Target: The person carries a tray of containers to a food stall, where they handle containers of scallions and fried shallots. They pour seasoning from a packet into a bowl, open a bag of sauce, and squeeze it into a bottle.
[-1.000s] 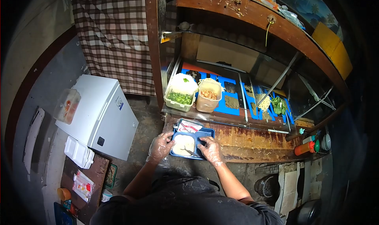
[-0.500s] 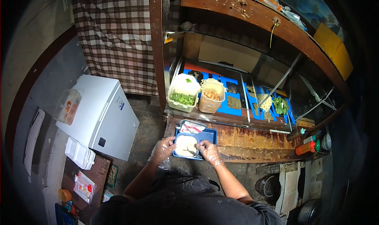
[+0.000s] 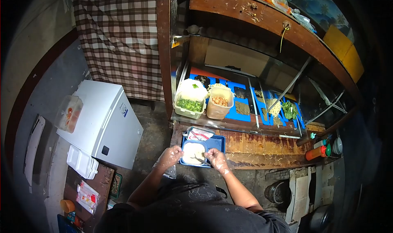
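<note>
A small square blue-rimmed tub [image 3: 185, 147] of white powder [image 3: 191, 153] is at the near left of a blue tray [image 3: 217, 141]. A spoon [image 3: 203, 162] lies in the powder, its dark handle slanting to the near right. My left hand [image 3: 168, 157], in a clear plastic glove, pinches the tub's left edge. At the opposite edge my right hand [image 3: 218, 160], gloved likewise, has its fingers bent and closed on the rim near the spoon handle. Behind the tub, in the tray, sits a white and red plastic packet [image 3: 199, 133].
Two tubs, one of chopped greens [image 3: 190, 105] and one of brown bits [image 3: 220, 101], stand on the glass-case ledge. A wooden counter [image 3: 262, 149] runs right towards an orange bottle [image 3: 315, 153]. A white fridge [image 3: 118, 126] and foam boxes [image 3: 82, 161] are at the left.
The view has shifted slightly. Both hands stay at the tub's edges with almost no movement, and the tub sits at a slightly different angle.
</note>
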